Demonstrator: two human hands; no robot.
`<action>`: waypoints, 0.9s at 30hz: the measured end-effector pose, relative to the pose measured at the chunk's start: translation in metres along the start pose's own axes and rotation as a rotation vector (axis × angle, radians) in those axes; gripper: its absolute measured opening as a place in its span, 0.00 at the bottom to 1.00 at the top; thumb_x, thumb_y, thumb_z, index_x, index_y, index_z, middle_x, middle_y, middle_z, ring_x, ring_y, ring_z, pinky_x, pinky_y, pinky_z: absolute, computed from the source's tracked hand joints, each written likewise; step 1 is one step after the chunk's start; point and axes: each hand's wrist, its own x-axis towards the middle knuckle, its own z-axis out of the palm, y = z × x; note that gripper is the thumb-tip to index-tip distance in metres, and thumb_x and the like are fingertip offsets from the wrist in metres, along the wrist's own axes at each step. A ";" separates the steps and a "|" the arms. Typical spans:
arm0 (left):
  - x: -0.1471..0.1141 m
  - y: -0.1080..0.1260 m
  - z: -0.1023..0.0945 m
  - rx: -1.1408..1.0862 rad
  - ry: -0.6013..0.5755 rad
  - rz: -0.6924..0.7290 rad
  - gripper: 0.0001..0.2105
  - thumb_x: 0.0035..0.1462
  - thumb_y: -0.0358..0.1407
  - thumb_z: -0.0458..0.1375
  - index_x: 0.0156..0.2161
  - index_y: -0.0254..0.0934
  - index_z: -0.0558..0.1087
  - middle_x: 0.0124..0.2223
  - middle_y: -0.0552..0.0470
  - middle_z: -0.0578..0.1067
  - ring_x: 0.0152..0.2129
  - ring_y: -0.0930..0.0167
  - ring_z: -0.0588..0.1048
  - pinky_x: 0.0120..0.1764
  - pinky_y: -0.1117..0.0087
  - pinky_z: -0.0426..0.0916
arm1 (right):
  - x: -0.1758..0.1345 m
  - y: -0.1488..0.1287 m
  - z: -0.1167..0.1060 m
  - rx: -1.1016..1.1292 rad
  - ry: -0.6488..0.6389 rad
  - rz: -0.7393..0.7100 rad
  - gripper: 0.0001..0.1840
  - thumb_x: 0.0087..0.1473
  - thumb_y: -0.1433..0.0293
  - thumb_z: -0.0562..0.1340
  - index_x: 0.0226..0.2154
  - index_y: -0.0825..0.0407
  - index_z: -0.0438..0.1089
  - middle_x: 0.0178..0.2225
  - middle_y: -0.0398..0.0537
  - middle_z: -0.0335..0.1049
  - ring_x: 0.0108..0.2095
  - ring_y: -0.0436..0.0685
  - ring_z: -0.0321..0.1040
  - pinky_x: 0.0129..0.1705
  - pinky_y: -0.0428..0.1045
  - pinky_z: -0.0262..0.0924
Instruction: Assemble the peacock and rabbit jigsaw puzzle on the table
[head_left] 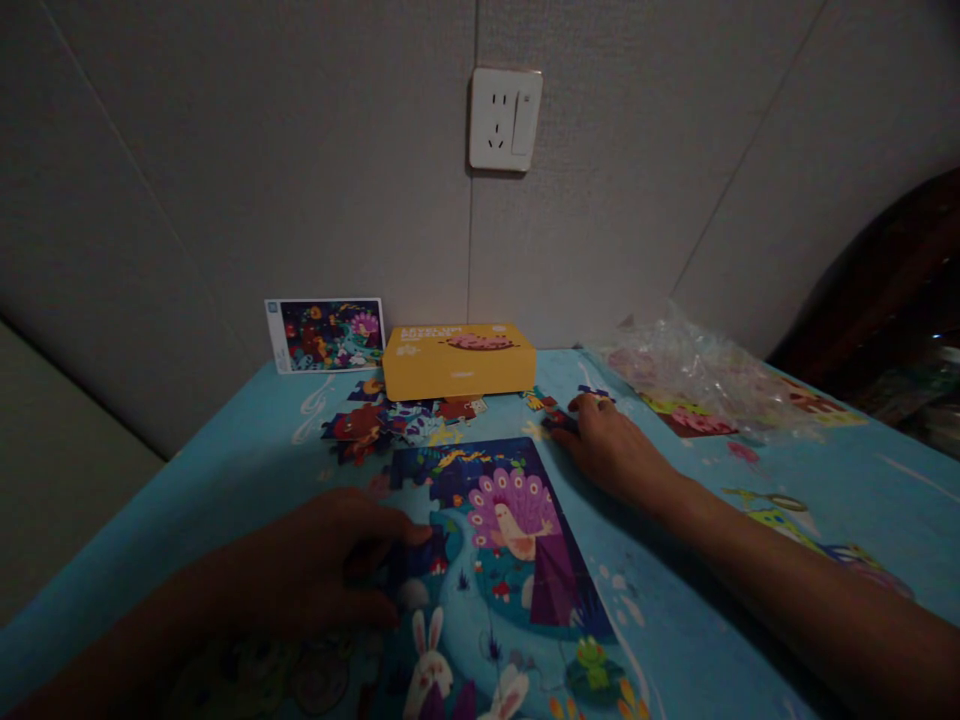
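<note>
A partly assembled jigsaw puzzle (517,580) with a purple peacock, white rabbits and a frog lies on the table in front of me. My left hand (337,560) is at its left edge, index fingertip on the puzzle and thumb apart from it; I see no loose piece in its grasp. Beyond the puzzle's far right corner, my right hand (611,445) has thumb and index finger at a dark puzzle piece (559,422). Other loose pieces (536,400) lie by these fingers. A heap of loose puzzle pieces (360,425) sits beyond the puzzle to the left.
A yellow puzzle box (459,370) stands near the wall, beside a propped reference picture card (330,335). Clear plastic bags (690,350) cover more puzzle parts at the back right. The blue patterned tablecloth (247,440) reaches the wall, which carries a white socket (505,120).
</note>
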 end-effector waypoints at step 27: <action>0.018 0.014 0.040 -0.111 0.288 0.149 0.24 0.60 0.36 0.56 0.61 0.51 0.60 0.26 0.61 0.69 0.21 0.75 0.65 0.28 0.74 0.56 | -0.040 -0.057 -0.008 1.083 -0.269 -0.660 0.26 0.59 0.62 0.62 0.57 0.52 0.58 0.30 0.40 0.66 0.22 0.46 0.63 0.24 0.43 0.58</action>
